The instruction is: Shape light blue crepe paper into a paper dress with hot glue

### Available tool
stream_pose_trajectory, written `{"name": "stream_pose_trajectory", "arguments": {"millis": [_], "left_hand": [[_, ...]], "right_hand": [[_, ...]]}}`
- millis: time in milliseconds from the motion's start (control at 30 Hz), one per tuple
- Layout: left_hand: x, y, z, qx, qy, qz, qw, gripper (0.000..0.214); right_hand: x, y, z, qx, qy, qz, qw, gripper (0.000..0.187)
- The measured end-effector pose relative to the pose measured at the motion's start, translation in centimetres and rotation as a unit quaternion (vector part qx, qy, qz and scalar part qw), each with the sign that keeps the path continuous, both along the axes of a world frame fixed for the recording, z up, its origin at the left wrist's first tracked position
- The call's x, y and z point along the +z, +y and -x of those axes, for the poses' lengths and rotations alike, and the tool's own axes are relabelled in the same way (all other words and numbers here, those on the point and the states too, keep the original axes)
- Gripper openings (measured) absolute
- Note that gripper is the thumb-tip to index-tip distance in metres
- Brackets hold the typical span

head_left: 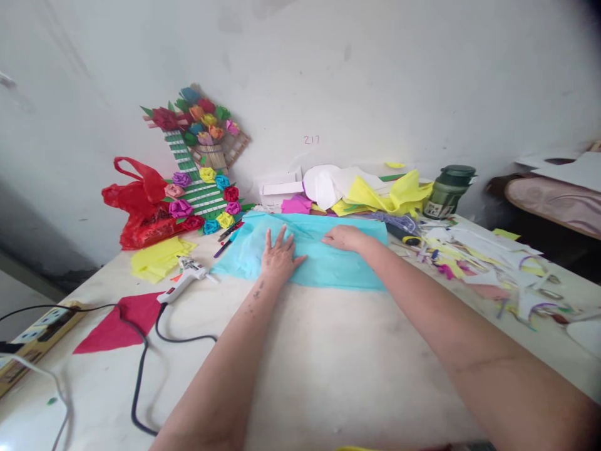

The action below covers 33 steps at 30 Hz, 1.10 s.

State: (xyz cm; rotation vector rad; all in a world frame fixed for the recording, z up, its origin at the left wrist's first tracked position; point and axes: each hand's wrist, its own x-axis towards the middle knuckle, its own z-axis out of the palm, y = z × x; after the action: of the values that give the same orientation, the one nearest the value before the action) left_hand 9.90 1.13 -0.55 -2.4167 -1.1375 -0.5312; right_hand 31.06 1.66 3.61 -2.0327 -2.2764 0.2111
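A sheet of light blue crepe paper [338, 272] lies spread across the middle of the table, with creases in its upper part. My left hand [278, 255] rests on the left half of it, palm down and fingers spread. On the right half is my right hand [345, 238], its fingers curled together at the paper's surface as if pinching it; the fingertips are partly hidden. To the left lies a white hot glue gun [185, 280] with a black cord, beside yellow paper [159, 258] and a red paper piece [119, 322].
Paper flowers on a green-and-white striped frame [206, 194] lean at the wall, beside a red plastic bag [141, 203]. A power strip [40, 335] is at left. Paper scraps [498, 275] and a dark green bottle [449, 191] occupy the right. Yellow paper [394, 194] lies behind.
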Motion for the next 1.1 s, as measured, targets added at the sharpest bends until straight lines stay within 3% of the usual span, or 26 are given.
{"name": "stream_pose_trajectory", "arguments": {"millis": [100,200,400,533,733,967,1100], "left_hand": [[-0.1,0.1,0.1,-0.007,-0.003,0.003,1.000,0.047],[-0.2,0.2,0.1,-0.009,-0.006,0.002,1.000,0.048],[0.0,0.2,0.1,-0.012,-0.002,0.008,1.000,0.045],[0.0,0.2,0.1,-0.004,0.010,0.007,1.000,0.042],[-0.1,0.2,0.1,-0.006,0.007,0.003,1.000,0.046],[-0.2,0.4,0.2,-0.001,0.012,0.014,1.000,0.047],[-0.2,0.5,0.1,-0.005,0.002,0.017,1.000,0.047]], "right_hand": [[0.3,1.8,1.7,-0.014,-0.001,-0.089,0.996,0.038],[-0.3,4.1,2.9,-0.056,0.048,-0.124,0.990,0.042],[-1.9,7.9,3.9,-0.132,0.141,-0.052,0.980,0.036],[-2.9,9.6,3.7,-0.154,0.139,-0.081,0.975,0.029],[-4.0,10.5,2.7,-0.156,0.136,-0.115,0.972,0.029],[-4.0,10.7,2.2,-0.159,0.161,-0.065,0.972,0.027],[-3.5,10.3,2.0,-0.147,0.180,-0.037,0.972,0.036]]}}
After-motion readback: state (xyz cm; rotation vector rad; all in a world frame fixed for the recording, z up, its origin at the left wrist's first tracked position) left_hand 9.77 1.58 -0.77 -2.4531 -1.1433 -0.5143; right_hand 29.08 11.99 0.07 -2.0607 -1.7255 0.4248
